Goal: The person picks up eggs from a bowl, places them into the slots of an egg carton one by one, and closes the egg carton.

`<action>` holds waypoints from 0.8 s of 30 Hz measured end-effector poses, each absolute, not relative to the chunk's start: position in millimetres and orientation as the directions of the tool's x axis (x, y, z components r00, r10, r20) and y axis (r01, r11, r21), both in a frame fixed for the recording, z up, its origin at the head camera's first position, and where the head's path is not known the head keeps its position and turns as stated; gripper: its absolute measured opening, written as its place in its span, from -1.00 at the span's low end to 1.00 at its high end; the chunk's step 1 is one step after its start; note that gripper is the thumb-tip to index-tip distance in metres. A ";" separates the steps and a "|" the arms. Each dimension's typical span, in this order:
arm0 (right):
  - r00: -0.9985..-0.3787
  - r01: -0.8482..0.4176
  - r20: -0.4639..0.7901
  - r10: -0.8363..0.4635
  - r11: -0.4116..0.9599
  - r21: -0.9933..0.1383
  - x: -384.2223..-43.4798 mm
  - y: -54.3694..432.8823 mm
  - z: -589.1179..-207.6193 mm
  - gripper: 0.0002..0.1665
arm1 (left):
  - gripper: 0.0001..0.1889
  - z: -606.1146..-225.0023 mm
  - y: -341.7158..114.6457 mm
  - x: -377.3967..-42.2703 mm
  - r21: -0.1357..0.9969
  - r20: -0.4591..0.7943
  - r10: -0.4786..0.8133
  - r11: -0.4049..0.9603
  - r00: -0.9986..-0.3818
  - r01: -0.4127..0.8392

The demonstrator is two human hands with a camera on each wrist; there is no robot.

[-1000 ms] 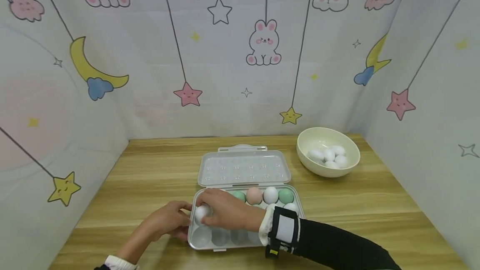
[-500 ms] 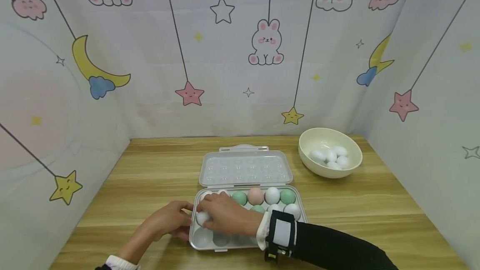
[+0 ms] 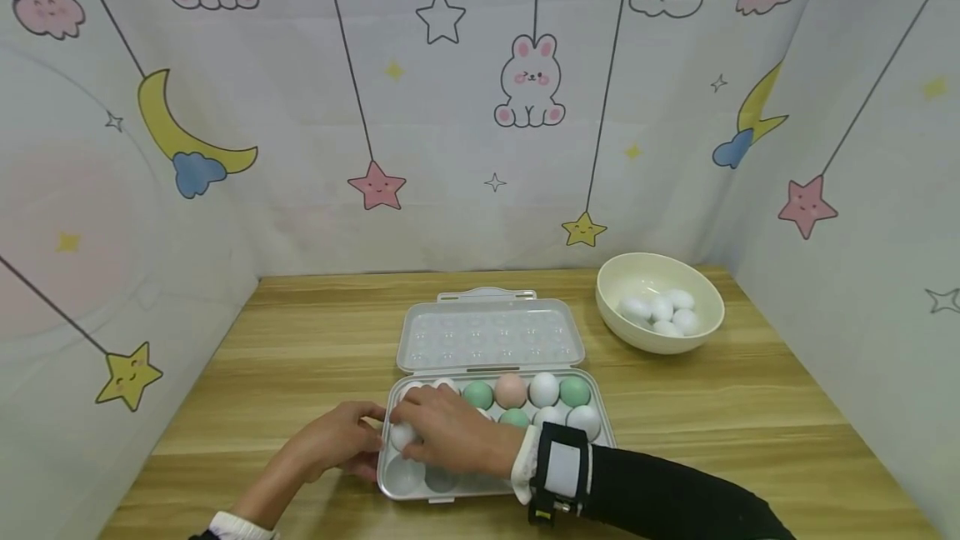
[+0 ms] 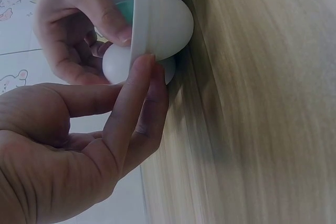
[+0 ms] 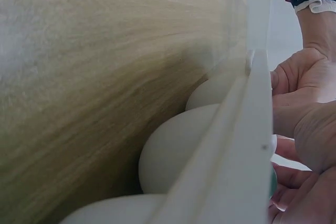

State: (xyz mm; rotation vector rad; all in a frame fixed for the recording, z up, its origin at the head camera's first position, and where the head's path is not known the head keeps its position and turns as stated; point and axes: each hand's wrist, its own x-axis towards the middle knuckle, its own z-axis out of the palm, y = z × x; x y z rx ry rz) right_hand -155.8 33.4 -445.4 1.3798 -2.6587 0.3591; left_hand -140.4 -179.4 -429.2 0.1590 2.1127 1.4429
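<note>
A clear plastic egg box (image 3: 441, 480) lies with its lid (image 3: 491, 336) folded back. My right hand (image 3: 459, 432) holds a white egg (image 3: 402, 437) at the left end of the middle row, thumb and fingertips around it. The egg sits low, at or in its cup. At the box's left end my left hand (image 3: 341, 438) pinches the rim (image 4: 139, 22), as the left wrist view shows. White, green and pink eggs fill the back row; a green egg (image 3: 514, 418) and white ones show in the middle row. My right hand hides part of both nearer rows.
A cream bowl (image 3: 611, 315) with several white eggs (image 3: 662, 307) stands at the back right of the wooden table (image 3: 315, 332). Printed cloth (image 3: 450, 132) walls rise behind and on both sides.
My right hand has shifted slightly towards the near side and down with the white egg, uncovering more of the back-row and middle-row eggs. The left hand stays on the rim.
</note>
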 end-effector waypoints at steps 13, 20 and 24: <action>-0.573 -0.819 0.266 -0.776 0.556 -0.143 -152.6 42.3 -437.5 -0.51 | -0.52 -430.2 -180.0 -140.4 0.891 -0.377 0.415 0.406 -0.828 -0.202; -0.640 -0.768 0.253 -0.726 0.590 -0.250 -154.9 62.0 -411.7 -0.50 | -0.53 -429.8 -179.2 -140.7 0.893 -0.370 0.415 0.405 -0.831 -0.195; -0.667 -0.744 0.249 -0.702 0.611 -0.271 -159.1 75.0 -397.7 -0.46 | -0.53 -429.1 -178.9 -140.1 0.896 -0.368 0.419 0.400 -0.830 -0.195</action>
